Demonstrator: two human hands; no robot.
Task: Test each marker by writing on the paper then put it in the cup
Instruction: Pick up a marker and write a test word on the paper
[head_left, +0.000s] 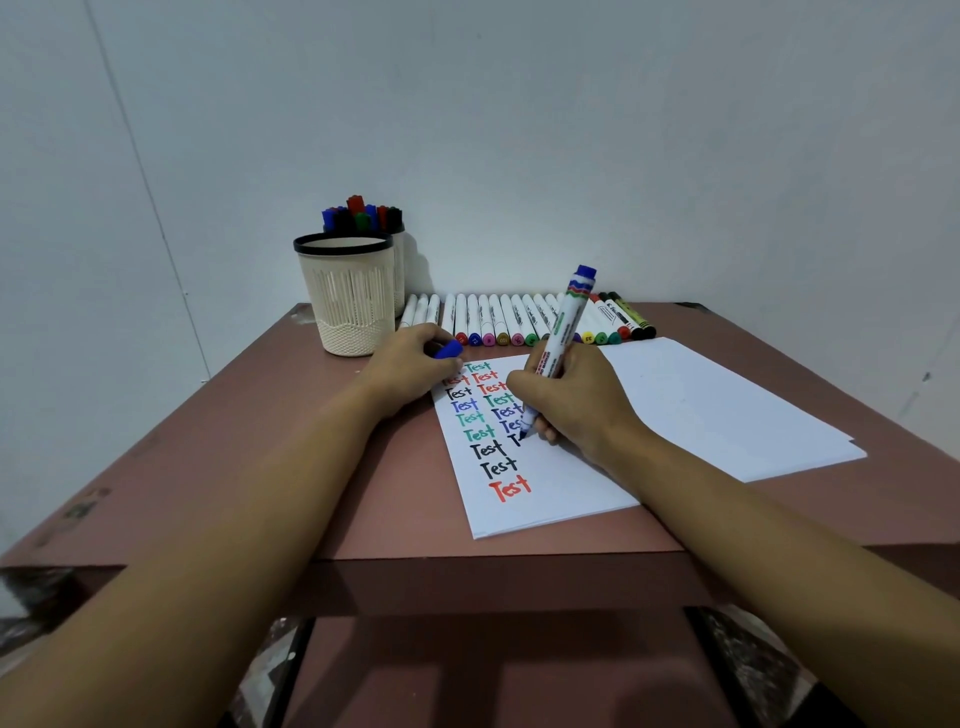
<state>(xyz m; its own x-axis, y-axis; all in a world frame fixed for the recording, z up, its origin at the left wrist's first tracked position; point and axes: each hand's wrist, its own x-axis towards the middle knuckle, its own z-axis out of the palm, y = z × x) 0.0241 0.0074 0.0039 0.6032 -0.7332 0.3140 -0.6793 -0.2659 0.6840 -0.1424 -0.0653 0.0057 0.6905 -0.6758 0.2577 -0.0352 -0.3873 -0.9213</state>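
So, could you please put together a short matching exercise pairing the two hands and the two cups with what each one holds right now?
Things:
1. left hand
2. right hand
3. front cup
4. rear cup

States:
A. capped markers stick out of the top
B. grips a marker with its tip on the paper
C. pinches a blue cap
D. nothing shows above the rim

Pairs: 1-C; 2-B; 3-D; 4-A

Right hand (576, 402) writes with marker (563, 343) on paper (545, 488); left hand (410, 364) holds blue cap (448, 350).
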